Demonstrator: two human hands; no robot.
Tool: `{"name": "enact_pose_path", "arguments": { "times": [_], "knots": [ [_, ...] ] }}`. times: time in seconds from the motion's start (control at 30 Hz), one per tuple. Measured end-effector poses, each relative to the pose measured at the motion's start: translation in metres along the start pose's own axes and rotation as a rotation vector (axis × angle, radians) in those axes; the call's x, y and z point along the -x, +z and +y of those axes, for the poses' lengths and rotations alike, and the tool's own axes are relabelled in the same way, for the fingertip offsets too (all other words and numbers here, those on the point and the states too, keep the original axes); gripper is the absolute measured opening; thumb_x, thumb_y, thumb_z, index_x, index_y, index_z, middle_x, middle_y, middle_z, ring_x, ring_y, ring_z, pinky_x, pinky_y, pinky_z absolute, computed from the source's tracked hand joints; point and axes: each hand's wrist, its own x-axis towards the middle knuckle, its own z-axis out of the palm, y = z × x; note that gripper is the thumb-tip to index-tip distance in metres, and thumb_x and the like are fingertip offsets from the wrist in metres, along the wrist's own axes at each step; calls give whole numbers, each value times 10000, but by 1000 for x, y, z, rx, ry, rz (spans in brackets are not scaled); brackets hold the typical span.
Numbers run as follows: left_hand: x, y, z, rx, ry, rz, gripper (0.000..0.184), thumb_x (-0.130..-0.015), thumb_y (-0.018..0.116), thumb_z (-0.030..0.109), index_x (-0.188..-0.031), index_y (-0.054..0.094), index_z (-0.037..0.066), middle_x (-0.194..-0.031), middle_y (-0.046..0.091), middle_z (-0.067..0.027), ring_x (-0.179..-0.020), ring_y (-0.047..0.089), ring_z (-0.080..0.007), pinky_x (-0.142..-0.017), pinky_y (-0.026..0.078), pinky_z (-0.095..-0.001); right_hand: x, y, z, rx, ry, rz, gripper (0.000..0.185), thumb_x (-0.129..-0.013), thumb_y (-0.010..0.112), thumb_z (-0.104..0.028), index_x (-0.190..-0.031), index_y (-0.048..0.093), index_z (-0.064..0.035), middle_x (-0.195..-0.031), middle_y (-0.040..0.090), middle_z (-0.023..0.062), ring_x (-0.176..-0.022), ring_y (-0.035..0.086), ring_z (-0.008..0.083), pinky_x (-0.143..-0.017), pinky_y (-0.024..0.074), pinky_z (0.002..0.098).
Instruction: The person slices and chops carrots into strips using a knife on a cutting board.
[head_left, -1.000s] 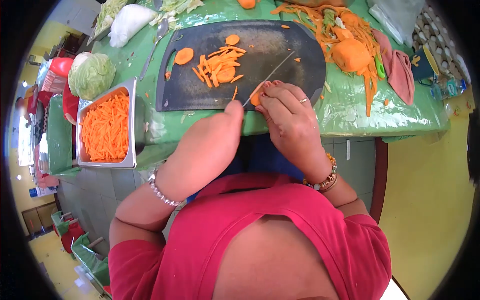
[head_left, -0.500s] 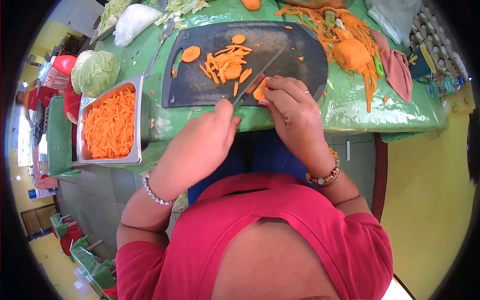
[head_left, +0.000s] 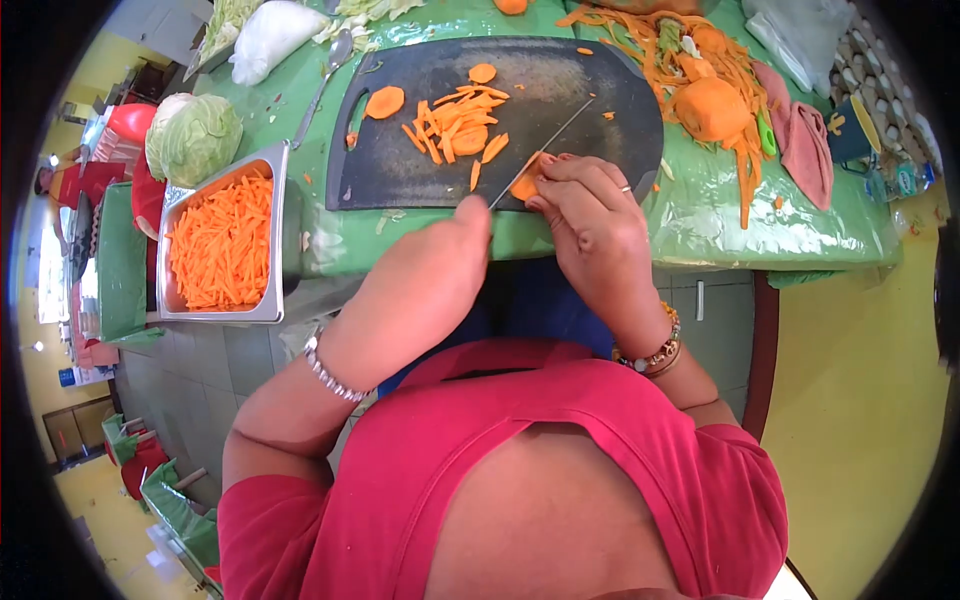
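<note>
My left hand (head_left: 425, 265) is closed round the handle of a knife, whose thin blade (head_left: 565, 132) slants up and to the right over the dark cutting board (head_left: 390, 185). My right hand (head_left: 595, 215) pinches a carrot slice (head_left: 527, 182) near the board's front edge, fingers bent just right of the blade. The blade lies against the slice's left side. On the board left of the knife is a heap of carrot strips (head_left: 455, 122). Two carrot rounds (head_left: 384, 102) lie apart from the heap. My left hand hides the knife handle.
A steel pan (head_left: 283, 220) of cut carrot stands left, beside a cabbage (head_left: 195, 138) and a spoon (head_left: 325, 85). Right of the board are carrot peelings (head_left: 745, 165), a large carrot piece (head_left: 712, 108), a pink cloth (head_left: 803, 150), a mug (head_left: 850, 130) and egg trays (head_left: 885, 75).
My left hand and the knife have shifted slightly right and up, and the blade now meets the carrot slice. My right hand keeps its hold on the slice.
</note>
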Motion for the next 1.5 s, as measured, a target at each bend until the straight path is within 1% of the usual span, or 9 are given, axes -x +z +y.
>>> {"name": "enact_pose_path", "arguments": {
  "times": [0.33,0.6,0.73,0.8,0.97,1.03,1.13,1.23,1.5],
  "knots": [
    [-7,4,-3,-14,82,57,178,-981,512,115,-979,442,-49,-761,621,-302,-756,623,-494,-669,483,-560,-1,-2,-7,96,-94,-4,134,-769,739,-9,-850,634,13,-962,658,128,-953,631,332,-812,530,413],
    [29,-6,-13,-59,6,-15,229,-1006,522,170,-980,433,-40,-768,627,-288,-793,629,-493,-685,482,-568,-1,-2,-13,118,-85,0,147,-780,744,-26,-836,612,8,-963,647,138,-929,611,350,-803,521,423],
    [14,-11,-20,-95,-5,137,229,-1008,528,171,-975,427,-31,-768,626,-289,-793,629,-491,-676,480,-568,-5,-3,-14,84,-95,-27,138,-790,733,-30,-851,614,5,-963,636,142,-940,606,347,-810,515,427],
    [18,-14,-10,34,-7,64,232,-1010,528,174,-974,422,-29,-773,623,-294,-801,626,-493,-675,478,-571,-9,-1,-13,57,-94,-26,132,-795,726,-29,-860,616,3,-958,631,143,-940,604,345,-809,514,429],
    [18,3,-14,36,51,88,227,-1014,519,170,-985,420,-32,-770,615,-299,-741,599,-516,-649,466,-582,-9,2,-13,69,-58,-79,117,-833,723,-37,-869,623,10,-972,642,164,-939,608,361,-825,515,419],
    [16,5,-15,10,127,111,225,-1017,510,161,-978,413,-38,-748,617,-285,-623,614,-467,-579,474,-549,-11,1,-15,90,-55,-111,118,-830,724,-37,-859,618,6,-958,635,161,-938,604,361,-824,514,418],
    [8,-12,-5,116,-22,-89,222,-1021,491,155,-974,405,-45,-719,614,-260,-515,620,-377,-509,476,-495,-15,-2,-13,111,-66,-156,123,-822,726,-33,-846,611,-1,-935,623,155,-941,599,359,-825,512,417],
    [-8,-8,-5,120,-5,-79,216,-1031,466,154,-971,396,-41,-688,607,-235,-443,605,-302,-454,464,-444,-14,0,-8,89,-89,-155,126,-810,731,-26,-845,612,-4,-930,624,148,-940,600,355,-827,512,421],
    [23,-2,-10,29,34,20,217,-1035,470,166,-960,388,-20,-659,593,-243,-483,607,-362,-486,470,-484,-8,4,-2,76,-90,43,132,-803,724,-37,-805,594,-16,-868,596,124,-889,607,325,-771,524,414]
  ]
}}
